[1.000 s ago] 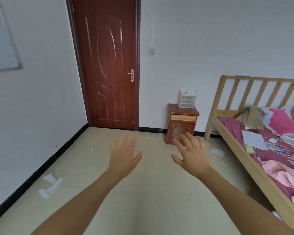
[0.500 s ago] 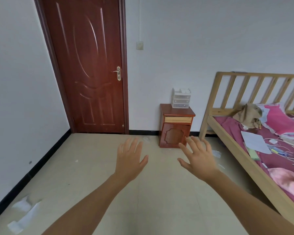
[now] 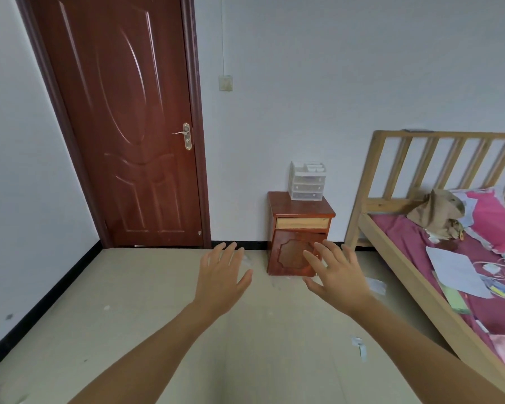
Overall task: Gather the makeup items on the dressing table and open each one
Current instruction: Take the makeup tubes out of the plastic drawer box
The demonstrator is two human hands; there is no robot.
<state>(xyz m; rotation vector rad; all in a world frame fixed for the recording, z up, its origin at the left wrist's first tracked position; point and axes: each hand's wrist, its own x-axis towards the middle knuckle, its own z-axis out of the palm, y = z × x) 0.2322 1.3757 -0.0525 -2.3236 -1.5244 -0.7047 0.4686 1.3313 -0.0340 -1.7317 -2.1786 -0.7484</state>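
Note:
Both my arms stretch out in front of me over the tiled floor. My left hand has its fingers straight and spread and holds nothing. My right hand is likewise spread and empty, its fingertips overlapping the front of a small red-brown cabinet that stands against the far wall. On the cabinet's top sits a clear plastic drawer organizer with small items in its upper tray. No separate makeup item is plain to see at this distance.
A closed dark red door fills the left of the far wall. A wooden bed frame runs along the right, its pink bedding strewn with papers, cables and cloth. Paper scraps lie on the floor.
The view has swung right and come closer to the cabinet and door. Both hands stay spread and empty, now higher in the view near the cabinet's front.

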